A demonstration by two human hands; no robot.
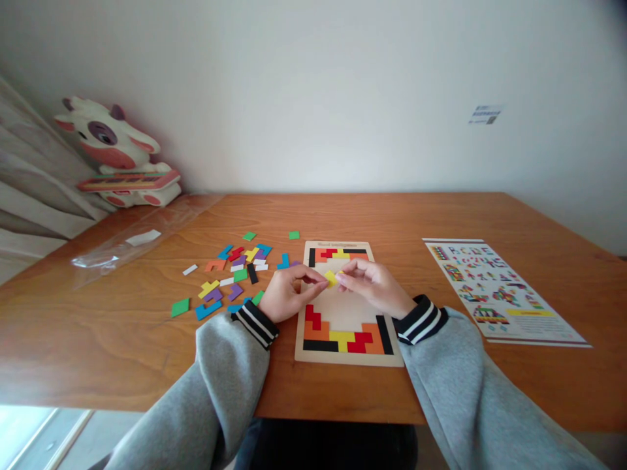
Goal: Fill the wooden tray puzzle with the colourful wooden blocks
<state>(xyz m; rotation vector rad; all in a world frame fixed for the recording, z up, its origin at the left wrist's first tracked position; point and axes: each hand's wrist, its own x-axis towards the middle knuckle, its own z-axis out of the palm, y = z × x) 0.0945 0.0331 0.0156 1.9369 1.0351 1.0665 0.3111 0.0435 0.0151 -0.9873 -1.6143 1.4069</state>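
Note:
A small yellow puzzle piece (331,279) is held between both hands, above the middle of the wooden puzzle board (337,314). My left hand (289,295) pinches its left side with thumb and fingertips. On the other side, my right hand (376,286) grips it with thumb and forefinger, covering part of its shape. Red, orange, yellow and black pieces lie in the board's near end, among them a yellow piece (341,338) and a black bar (321,345). More pieces fill the far edge of the board. The hands hide parts of the board's middle.
Loose coloured pieces, such as a green one (180,307), are scattered left of the board. A printed pattern sheet (494,287) lies to the right. Clear plastic wrapping (108,251) and a cow-shaped toy keyboard (130,179) are at the left back, by the wall.

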